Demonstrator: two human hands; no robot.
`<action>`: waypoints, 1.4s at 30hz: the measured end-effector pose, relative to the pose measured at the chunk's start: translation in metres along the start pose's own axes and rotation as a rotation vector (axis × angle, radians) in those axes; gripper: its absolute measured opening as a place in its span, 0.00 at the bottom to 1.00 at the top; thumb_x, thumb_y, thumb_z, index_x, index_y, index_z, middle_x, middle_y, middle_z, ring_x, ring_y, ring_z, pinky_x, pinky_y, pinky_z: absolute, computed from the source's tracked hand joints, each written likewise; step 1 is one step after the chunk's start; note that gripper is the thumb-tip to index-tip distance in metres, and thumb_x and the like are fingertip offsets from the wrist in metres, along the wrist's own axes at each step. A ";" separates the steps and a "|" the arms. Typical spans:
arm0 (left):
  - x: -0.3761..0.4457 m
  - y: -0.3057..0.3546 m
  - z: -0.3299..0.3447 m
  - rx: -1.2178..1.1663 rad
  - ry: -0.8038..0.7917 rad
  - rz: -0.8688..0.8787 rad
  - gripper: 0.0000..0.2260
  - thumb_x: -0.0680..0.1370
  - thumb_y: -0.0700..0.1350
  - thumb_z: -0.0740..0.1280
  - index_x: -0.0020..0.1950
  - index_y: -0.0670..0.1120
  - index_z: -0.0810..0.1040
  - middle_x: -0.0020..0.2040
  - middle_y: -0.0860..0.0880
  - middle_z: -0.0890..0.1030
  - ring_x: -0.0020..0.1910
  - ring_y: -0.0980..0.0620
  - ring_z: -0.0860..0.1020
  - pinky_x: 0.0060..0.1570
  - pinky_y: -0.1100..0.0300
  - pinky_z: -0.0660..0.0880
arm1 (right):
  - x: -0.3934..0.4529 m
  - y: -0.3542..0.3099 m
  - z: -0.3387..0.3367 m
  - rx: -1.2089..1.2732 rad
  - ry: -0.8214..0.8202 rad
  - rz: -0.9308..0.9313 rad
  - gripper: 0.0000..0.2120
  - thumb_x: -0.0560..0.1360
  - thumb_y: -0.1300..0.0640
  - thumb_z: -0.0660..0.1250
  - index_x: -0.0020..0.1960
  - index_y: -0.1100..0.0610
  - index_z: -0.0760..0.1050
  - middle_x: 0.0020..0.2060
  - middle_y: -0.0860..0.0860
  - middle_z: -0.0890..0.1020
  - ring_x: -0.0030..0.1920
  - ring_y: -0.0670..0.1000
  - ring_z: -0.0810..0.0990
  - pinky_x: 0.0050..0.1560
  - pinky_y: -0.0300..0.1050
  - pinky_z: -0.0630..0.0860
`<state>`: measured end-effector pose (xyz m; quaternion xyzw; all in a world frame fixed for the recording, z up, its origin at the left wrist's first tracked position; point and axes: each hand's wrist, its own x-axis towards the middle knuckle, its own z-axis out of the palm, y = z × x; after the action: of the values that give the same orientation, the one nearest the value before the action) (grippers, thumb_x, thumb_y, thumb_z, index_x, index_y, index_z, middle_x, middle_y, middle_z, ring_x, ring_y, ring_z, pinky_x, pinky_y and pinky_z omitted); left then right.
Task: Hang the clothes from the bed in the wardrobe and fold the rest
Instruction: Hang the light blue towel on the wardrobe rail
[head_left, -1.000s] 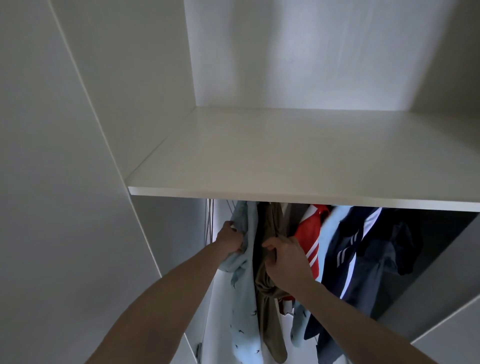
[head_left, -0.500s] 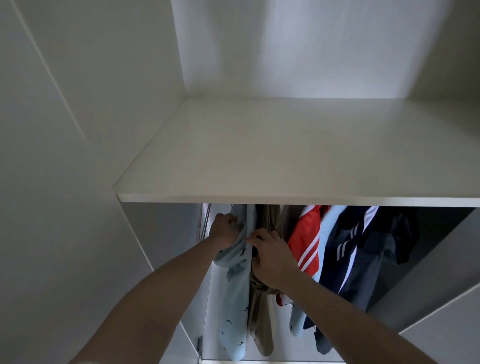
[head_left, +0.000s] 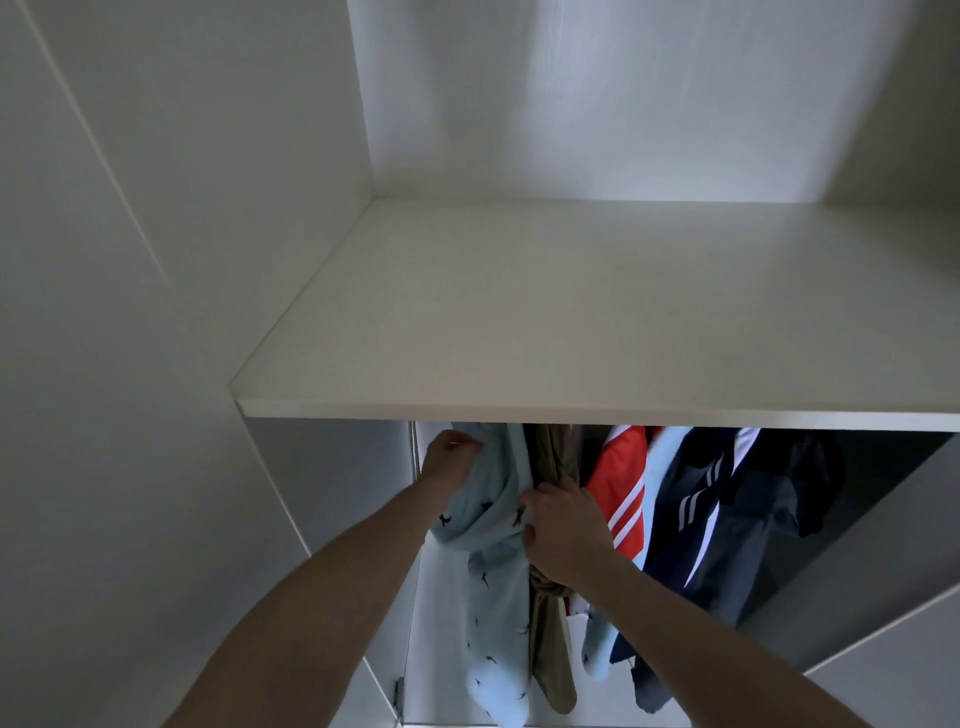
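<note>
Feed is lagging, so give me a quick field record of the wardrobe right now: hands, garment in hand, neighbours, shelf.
left hand: grips the light blue printed garment near its top
right hand: pinches the same garment's right edge
next along: brown garment, red striped top, navy striped jacket
shelf: white, above the clothes
rail and hangers: hidden by the shelf

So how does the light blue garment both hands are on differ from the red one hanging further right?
The light blue garment carries small dark bird-like prints; the red garment has white stripes. The left hand and right hand grip the blue one, while neither hand holds the red one. The blue one hangs leftmost, and a tan garment hangs between it and the red. Both hang below the white shelf.
</note>
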<state>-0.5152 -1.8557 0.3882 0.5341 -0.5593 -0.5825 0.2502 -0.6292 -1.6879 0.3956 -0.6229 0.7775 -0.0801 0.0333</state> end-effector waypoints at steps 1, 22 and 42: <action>0.002 0.000 -0.004 -0.055 0.033 -0.037 0.06 0.80 0.41 0.70 0.56 0.43 0.79 0.47 0.44 0.79 0.41 0.49 0.76 0.37 0.60 0.71 | 0.000 0.001 -0.001 0.004 0.003 0.007 0.17 0.79 0.52 0.62 0.66 0.48 0.77 0.57 0.46 0.82 0.60 0.51 0.75 0.66 0.46 0.69; 0.008 0.022 -0.058 0.106 0.316 -0.026 0.08 0.82 0.39 0.64 0.56 0.38 0.81 0.60 0.39 0.83 0.60 0.41 0.80 0.49 0.59 0.71 | 0.005 0.004 -0.017 0.073 0.003 0.066 0.12 0.79 0.53 0.61 0.53 0.48 0.84 0.48 0.45 0.85 0.54 0.48 0.77 0.59 0.45 0.72; 0.001 0.002 -0.064 0.484 -0.013 -0.072 0.10 0.80 0.35 0.70 0.60 0.41 0.75 0.54 0.42 0.80 0.56 0.45 0.80 0.40 0.70 0.72 | 0.004 0.006 -0.025 0.079 -0.032 0.104 0.10 0.81 0.52 0.62 0.45 0.52 0.78 0.39 0.47 0.82 0.40 0.46 0.81 0.43 0.40 0.77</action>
<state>-0.4580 -1.8816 0.4020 0.5942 -0.6648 -0.4437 0.0904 -0.6400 -1.6883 0.4194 -0.5812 0.8043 -0.0991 0.0743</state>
